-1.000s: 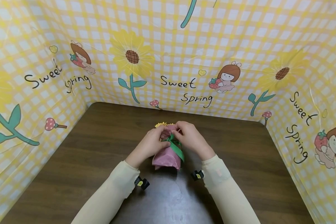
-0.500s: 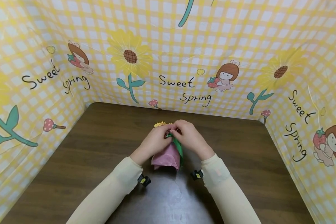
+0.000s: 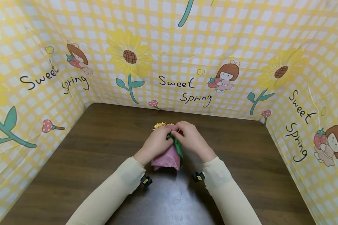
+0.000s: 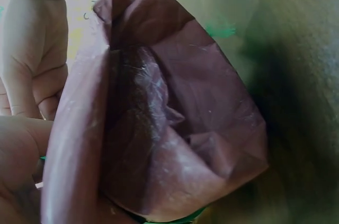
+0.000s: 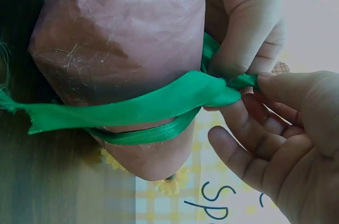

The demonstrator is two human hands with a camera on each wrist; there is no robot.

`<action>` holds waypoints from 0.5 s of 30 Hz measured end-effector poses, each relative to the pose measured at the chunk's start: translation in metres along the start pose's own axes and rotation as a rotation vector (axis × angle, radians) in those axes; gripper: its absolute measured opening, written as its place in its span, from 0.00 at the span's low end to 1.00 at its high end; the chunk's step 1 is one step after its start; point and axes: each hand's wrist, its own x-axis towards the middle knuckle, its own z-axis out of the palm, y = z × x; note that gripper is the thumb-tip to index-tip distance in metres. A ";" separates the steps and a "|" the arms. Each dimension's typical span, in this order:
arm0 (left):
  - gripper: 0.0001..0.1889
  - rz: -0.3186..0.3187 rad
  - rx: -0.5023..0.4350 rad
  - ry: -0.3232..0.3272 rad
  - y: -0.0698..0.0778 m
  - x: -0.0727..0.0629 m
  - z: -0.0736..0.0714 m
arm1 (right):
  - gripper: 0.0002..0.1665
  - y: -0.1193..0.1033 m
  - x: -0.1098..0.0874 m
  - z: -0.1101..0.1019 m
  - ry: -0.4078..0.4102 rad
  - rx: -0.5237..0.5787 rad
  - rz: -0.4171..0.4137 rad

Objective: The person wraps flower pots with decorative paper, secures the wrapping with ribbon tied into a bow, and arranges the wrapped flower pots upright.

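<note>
A small bouquet wrapped in pink paper lies on the table, its yellow flowers showing past the hands at the far end. Round the wrap runs a green satin ribbon, one frayed tail hanging off to the side. My left hand pinches the ribbon against the wrap with thumb and fingers. Between thumb and fingertips, my right hand pinches a short twisted stretch of the same ribbon. In the left wrist view the crumpled open bottom of the paper covers most of the ribbon.
The dark wooden table extends around the bouquet. A yellow checked cloth printed with flowers and figures stands as a wall along the back and both sides. Each sleeve cuff has a small black camera at the wrist.
My left hand has shifted slightly right and over the ribbon's crossing, covering the green loops seen before. The ribbon tail lies closer along the wrap's right side. My right hand has barely moved.
</note>
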 end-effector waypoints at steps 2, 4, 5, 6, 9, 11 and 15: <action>0.17 -0.009 0.001 0.000 -0.001 0.000 0.001 | 0.06 0.001 -0.001 0.001 0.006 0.007 0.006; 0.18 -0.012 -0.007 0.003 -0.001 0.001 0.002 | 0.05 0.001 -0.001 0.001 0.010 0.008 0.010; 0.18 -0.012 -0.010 0.004 -0.001 0.001 0.002 | 0.06 0.001 -0.001 0.001 0.010 0.010 0.011; 0.18 -0.011 -0.013 0.007 -0.001 0.001 0.003 | 0.06 0.002 -0.002 0.001 0.011 0.012 0.012; 0.19 -0.005 -0.010 0.010 -0.002 0.002 0.004 | 0.05 0.002 -0.003 0.001 0.013 0.015 0.015; 0.18 -0.001 -0.004 0.011 -0.002 0.002 0.005 | 0.05 0.002 -0.004 0.001 0.016 0.021 0.018; 0.17 0.012 -0.001 0.008 -0.003 0.002 0.006 | 0.05 0.003 -0.006 0.002 0.022 0.026 0.018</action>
